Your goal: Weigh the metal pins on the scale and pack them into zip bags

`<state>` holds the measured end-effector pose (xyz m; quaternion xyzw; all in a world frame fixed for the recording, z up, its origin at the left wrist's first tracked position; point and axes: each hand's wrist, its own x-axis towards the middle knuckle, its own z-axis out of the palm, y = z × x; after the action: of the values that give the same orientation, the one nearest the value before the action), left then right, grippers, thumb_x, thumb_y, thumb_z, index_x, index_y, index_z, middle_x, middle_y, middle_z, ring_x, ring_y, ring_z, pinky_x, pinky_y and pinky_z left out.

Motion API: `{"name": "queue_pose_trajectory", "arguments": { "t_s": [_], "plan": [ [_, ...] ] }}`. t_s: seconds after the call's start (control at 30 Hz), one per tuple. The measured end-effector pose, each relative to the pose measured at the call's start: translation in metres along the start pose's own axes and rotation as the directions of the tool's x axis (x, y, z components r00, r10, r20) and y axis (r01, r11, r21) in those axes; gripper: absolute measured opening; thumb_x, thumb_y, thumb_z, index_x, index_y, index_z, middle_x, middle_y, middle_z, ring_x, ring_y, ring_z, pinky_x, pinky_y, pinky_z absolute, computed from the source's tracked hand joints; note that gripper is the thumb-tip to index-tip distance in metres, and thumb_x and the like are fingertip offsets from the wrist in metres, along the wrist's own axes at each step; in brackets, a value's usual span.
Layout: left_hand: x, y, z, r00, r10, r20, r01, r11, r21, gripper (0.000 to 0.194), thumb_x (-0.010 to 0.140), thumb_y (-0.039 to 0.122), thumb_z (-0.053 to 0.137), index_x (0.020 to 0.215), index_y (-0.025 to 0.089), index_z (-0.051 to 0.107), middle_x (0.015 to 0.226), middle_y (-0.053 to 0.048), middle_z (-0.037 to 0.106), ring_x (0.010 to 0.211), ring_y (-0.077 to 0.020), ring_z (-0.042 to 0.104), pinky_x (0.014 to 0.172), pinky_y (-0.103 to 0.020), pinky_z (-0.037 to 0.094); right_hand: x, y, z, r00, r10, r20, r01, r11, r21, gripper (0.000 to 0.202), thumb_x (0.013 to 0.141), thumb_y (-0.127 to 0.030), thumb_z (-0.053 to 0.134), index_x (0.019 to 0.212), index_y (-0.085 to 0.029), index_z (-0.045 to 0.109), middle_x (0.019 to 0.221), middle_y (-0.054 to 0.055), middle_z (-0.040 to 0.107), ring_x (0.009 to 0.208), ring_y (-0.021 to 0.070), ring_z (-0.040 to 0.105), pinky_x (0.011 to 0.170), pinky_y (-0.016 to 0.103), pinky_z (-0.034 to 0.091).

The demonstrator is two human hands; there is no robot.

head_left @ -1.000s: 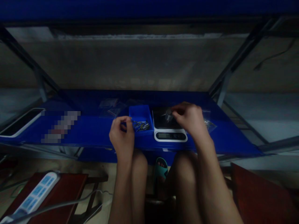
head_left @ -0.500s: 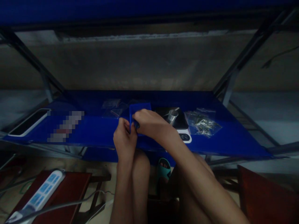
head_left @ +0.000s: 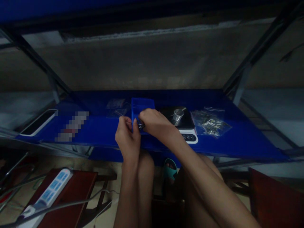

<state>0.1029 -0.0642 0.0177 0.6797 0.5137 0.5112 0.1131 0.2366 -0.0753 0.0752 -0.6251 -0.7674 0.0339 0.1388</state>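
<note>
A small blue plastic bin [head_left: 142, 103] stands on the blue worktop in front of me. My left hand [head_left: 127, 134] is closed on the bin's near left edge, thumb on the inner side and fingers outside. Reaching in over the bin's right side, my right hand [head_left: 153, 121] has its fingers curled down. A small dark, shiny piece [head_left: 141, 126] shows between the two hands; its kind is unclear, and the right fingertips are mostly hidden. Right of the hands is a scale [head_left: 190, 136] with a black top, and a metal cup [head_left: 178, 114] sits on it.
A clear bag of small metal parts [head_left: 211, 125] lies right of the scale. Flat clear bags [head_left: 116, 104] lie behind my left hand. Farther left are a blurred-out strip [head_left: 72, 126] and a white-framed dark panel [head_left: 39, 123]. A power strip [head_left: 51, 190] rests on a wooden stool.
The view has shifted slightly. My right hand has drawn back a little to the right, showing more of the bin's inside and the dark, shiny piece. My left hand keeps its place.
</note>
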Motion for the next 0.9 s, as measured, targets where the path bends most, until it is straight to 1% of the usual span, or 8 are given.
{"name": "queue_pose_trajectory", "arguments": {
  "t_s": [0.1, 0.17, 0.23, 0.37, 0.57, 0.67, 0.8, 0.9],
  "plan": [
    [0.001, -0.002, 0.001, 1.000, -0.001, -0.006, 0.001, 1.000, -0.003, 0.016, 0.096, 0.031, 0.066, 0.091, 0.023, 0.053, 0.071, 0.005, 0.051, 0.060, -0.0126, 0.050, 0.062, -0.026, 0.036, 0.003, 0.014, 0.007, 1.000, -0.019, -0.014, 0.021, 0.994, 0.111, 0.013, 0.094, -0.011, 0.064, 0.100, -0.013, 0.076, 0.096, 0.011, 0.074, 0.087, 0.0195, 0.063, 0.073, 0.030, 0.038],
    [0.002, -0.002, 0.001, 1.000, -0.003, -0.007, 0.003, 1.000, -0.004, 0.016, 0.095, 0.030, 0.068, 0.091, 0.023, 0.054, 0.069, 0.006, 0.051, 0.060, -0.0124, 0.051, 0.063, -0.026, 0.036, 0.004, 0.024, 0.009, 1.000, -0.020, -0.010, 0.021, 0.978, 0.207, 0.012, 0.087, -0.010, 0.070, 0.095, -0.015, 0.077, 0.087, 0.006, 0.074, 0.080, 0.0173, 0.063, 0.070, 0.029, 0.038],
    [0.002, -0.002, 0.002, 1.000, -0.006, 0.010, 0.007, 1.000, -0.015, 0.017, 0.094, 0.031, 0.069, 0.091, 0.023, 0.055, 0.068, 0.006, 0.051, 0.059, -0.0121, 0.050, 0.062, -0.025, 0.037, 0.003, 0.031, 0.010, 1.000, 0.006, -0.029, 0.003, 0.958, 0.287, 0.013, 0.085, -0.009, 0.071, 0.093, -0.015, 0.078, 0.084, 0.005, 0.074, 0.078, 0.0157, 0.064, 0.071, 0.027, 0.040],
    [0.002, 0.001, 0.002, 0.996, -0.048, 0.078, 0.049, 0.999, -0.020, 0.017, 0.094, 0.030, 0.069, 0.089, 0.023, 0.055, 0.067, 0.007, 0.052, 0.058, -0.0118, 0.051, 0.061, -0.025, 0.037, 0.000, 0.037, 0.010, 0.992, 0.069, -0.104, -0.024, 0.925, 0.379, 0.015, 0.084, -0.007, 0.070, 0.092, -0.015, 0.080, 0.083, 0.005, 0.077, 0.079, 0.0161, 0.070, 0.073, 0.026, 0.047],
    [0.002, 0.001, 0.002, 0.989, -0.080, 0.126, 0.080, 0.997, 0.004, 0.016, 0.093, 0.028, 0.069, 0.088, 0.023, 0.055, 0.065, 0.007, 0.052, 0.058, -0.0120, 0.051, 0.061, -0.025, 0.037, -0.001, 0.039, 0.013, 0.977, 0.113, -0.179, -0.020, 0.891, 0.454, 0.016, 0.084, -0.007, 0.073, 0.095, -0.015, 0.081, 0.085, 0.006, 0.080, 0.079, 0.0167, 0.075, 0.074, 0.026, 0.052],
    [0.002, -0.002, 0.004, 0.983, -0.103, 0.152, 0.105, 0.994, -0.004, 0.016, 0.092, 0.027, 0.069, 0.087, 0.023, 0.055, 0.065, 0.007, 0.053, 0.057, -0.0120, 0.052, 0.061, -0.025, 0.036, -0.002, 0.038, 0.013, 0.972, 0.142, -0.187, -0.039, 0.884, 0.465, 0.019, 0.083, -0.004, 0.072, 0.095, -0.015, 0.082, 0.088, 0.007, 0.082, 0.081, 0.0181, 0.076, 0.075, 0.027, 0.054],
    [0.001, -0.002, 0.005, 0.975, -0.141, 0.174, 0.141, 0.990, 0.014, 0.018, 0.090, 0.026, 0.071, 0.084, 0.023, 0.054, 0.064, 0.006, 0.053, 0.057, -0.0123, 0.052, 0.060, -0.026, 0.035, -0.002, 0.036, 0.008, 0.972, 0.190, -0.142, -0.090, 0.849, 0.520, 0.018, 0.085, -0.005, 0.073, 0.095, -0.017, 0.082, 0.091, 0.006, 0.083, 0.084, 0.0184, 0.078, 0.077, 0.027, 0.057],
    [0.001, -0.001, 0.005, 0.967, -0.160, 0.197, 0.158, 0.987, 0.027, 0.018, 0.090, 0.025, 0.071, 0.083, 0.023, 0.054, 0.064, 0.006, 0.054, 0.057, -0.0128, 0.054, 0.061, -0.027, 0.036, -0.005, 0.038, 0.003, 0.959, 0.229, -0.168, -0.095, 0.815, 0.572, 0.016, 0.085, -0.007, 0.074, 0.095, -0.016, 0.082, 0.090, 0.006, 0.083, 0.083, 0.0181, 0.078, 0.077, 0.027, 0.058]
  ]
}}
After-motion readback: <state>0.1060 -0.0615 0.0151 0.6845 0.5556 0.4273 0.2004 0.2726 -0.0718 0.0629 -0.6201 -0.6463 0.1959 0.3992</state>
